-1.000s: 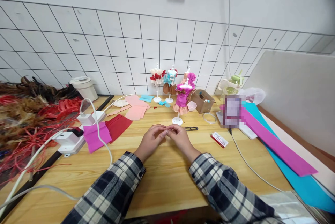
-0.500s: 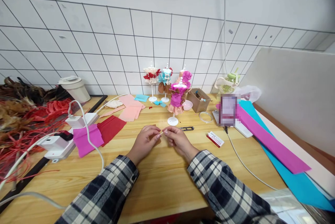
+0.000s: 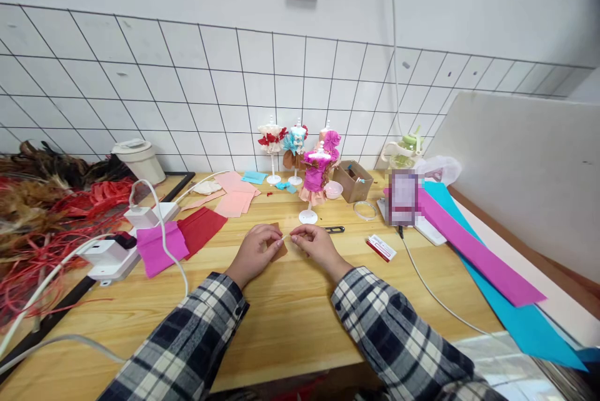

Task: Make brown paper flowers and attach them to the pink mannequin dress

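The fingertips of my left hand (image 3: 253, 253) and my right hand (image 3: 322, 250) are pinched close together above the wooden table. Between them stretches a thin pale strand (image 3: 287, 237), too small to tell its kind. Beneath my left fingers lies a piece of brown paper (image 3: 281, 253), partly hidden by the hand. Just beyond my hands stands a miniature dress form (image 3: 317, 171) in a magenta and peach paper dress. Black-handled snips (image 3: 336, 230) lie past my right fingers, partly covered.
More small dress forms (image 3: 296, 142) stand behind, beside a cardboard box (image 3: 354, 182). Red paper (image 3: 204, 230), power strips (image 3: 115, 263) and cables are at left. A phone (image 3: 403, 198), a small red-and-white packet (image 3: 382, 247) and long coloured sheets (image 3: 482, 251) are at right.
My fingertips have come slightly apart, and a pale strand shows between them. More of the brown paper is visible under my left hand. The view has shifted slightly.
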{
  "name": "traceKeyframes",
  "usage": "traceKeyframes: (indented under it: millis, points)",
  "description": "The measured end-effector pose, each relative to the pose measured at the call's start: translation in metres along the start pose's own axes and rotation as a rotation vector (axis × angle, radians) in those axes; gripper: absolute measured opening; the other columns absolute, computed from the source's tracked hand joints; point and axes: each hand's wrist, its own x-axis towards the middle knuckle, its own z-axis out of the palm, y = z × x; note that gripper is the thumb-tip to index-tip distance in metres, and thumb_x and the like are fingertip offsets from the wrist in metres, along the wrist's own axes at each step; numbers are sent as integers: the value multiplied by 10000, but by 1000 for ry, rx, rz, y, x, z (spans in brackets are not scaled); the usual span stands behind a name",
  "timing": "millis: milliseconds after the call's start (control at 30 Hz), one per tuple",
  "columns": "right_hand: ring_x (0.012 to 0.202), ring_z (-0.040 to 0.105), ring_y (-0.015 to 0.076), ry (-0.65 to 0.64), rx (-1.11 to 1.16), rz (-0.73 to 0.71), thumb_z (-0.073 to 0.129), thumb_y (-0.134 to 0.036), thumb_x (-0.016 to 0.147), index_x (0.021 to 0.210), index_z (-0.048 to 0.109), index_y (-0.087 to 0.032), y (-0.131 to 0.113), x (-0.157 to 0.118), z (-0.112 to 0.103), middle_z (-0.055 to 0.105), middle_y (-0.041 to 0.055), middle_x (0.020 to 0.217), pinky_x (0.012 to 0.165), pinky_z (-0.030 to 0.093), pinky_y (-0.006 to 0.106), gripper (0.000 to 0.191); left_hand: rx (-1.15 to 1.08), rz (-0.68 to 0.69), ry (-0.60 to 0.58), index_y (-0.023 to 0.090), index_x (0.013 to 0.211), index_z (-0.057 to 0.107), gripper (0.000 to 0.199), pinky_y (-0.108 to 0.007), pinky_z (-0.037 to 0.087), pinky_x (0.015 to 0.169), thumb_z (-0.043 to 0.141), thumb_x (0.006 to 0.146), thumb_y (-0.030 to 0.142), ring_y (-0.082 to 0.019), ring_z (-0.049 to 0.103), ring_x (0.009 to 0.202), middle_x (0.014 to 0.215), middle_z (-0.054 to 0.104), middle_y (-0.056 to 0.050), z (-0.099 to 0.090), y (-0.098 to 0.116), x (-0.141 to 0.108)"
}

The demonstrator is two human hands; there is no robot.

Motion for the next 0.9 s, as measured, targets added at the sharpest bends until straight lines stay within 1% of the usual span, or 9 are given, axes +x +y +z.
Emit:
traceKeyframes:
  millis: [67, 233, 367, 467, 533, 567, 700, 800, 900]
  points:
    - [471, 435, 55, 21, -29, 7, 648, -354, 702, 783, 639, -149, 3, 2, 0, 590, -2, 657, 389, 335, 162, 221, -2, 3, -2, 206, 758, 658, 194, -354, 418, 896, 548, 840, 343, -197, 591, 943, 945, 679, -44, 1, -1, 0]
    - [445, 443, 53, 0, -69, 22, 600, -379, 733, 779, 620, -160, 8, 6, -4, 601, -9, 667, 398, 327, 172, 224, -6, 13, -21, 206, 755, 666, 190, -346, 420, 888, 552, 839, 333, -194, 595, 930, 939, 681, -45, 1, -3, 0]
    - [426, 440, 48, 1, -69, 33, 575, -400, 739, 778, 596, -159, 6, 5, -7, 580, -16, 668, 382, 312, 170, 245, -3, 9, -21, 201, 756, 667, 181, -344, 418, 895, 556, 835, 320, -192, 595, 927, 930, 684, -47, 1, -2, 0]
    - [446, 464, 55, 23, -52, 48, 539, -420, 758, 909, 620, -154, 1, 2, -8, 620, 16, 775, 372, 309, 174, 316, -4, 1, -24, 195, 750, 663, 174, -342, 417, 900, 565, 830, 314, -192, 600, 920, 919, 687, -48, 1, -2, 0]
    - [465, 458, 52, 41, -98, 4, 559, -411, 754, 1036, 622, -167, -1, 1, -8, 640, 29, 866, 392, 325, 176, 379, -8, 2, -23, 193, 751, 659, 171, -338, 421, 895, 563, 832, 310, -189, 602, 914, 917, 687, -48, 1, -2, -1]
    - [473, 448, 50, 45, -146, -31, 585, -399, 743, 1059, 626, -174, -2, 0, -8, 645, 29, 884, 415, 340, 180, 390, -10, 3, -20, 193, 752, 658, 171, -336, 423, 893, 560, 834, 307, -188, 602, 915, 918, 686, -48, 1, -2, -1]
    - [507, 423, 65, 77, -346, -126, 646, -355, 709, 917, 695, -179, 0, -1, -6, 666, 20, 811, 504, 379, 204, 277, -10, 11, -4, 197, 747, 654, 169, -332, 431, 883, 558, 832, 307, -187, 604, 907, 910, 685, -45, 2, -4, -1]
    - [521, 445, 85, 128, -438, -134, 626, -340, 717, 817, 713, -183, 5, 1, -6, 664, 12, 726, 517, 374, 213, 205, -10, 14, 1, 197, 746, 653, 159, -335, 433, 880, 563, 827, 299, -188, 604, 901, 905, 685, -45, 2, -5, -1]
    - [514, 454, 91, 138, -478, -123, 603, -332, 720, 757, 703, -180, 7, 2, -7, 637, -2, 645, 507, 363, 209, 185, -11, 20, -8, 196, 749, 654, 149, -336, 432, 881, 564, 826, 287, -188, 603, 905, 910, 683, -45, 2, -4, -1]
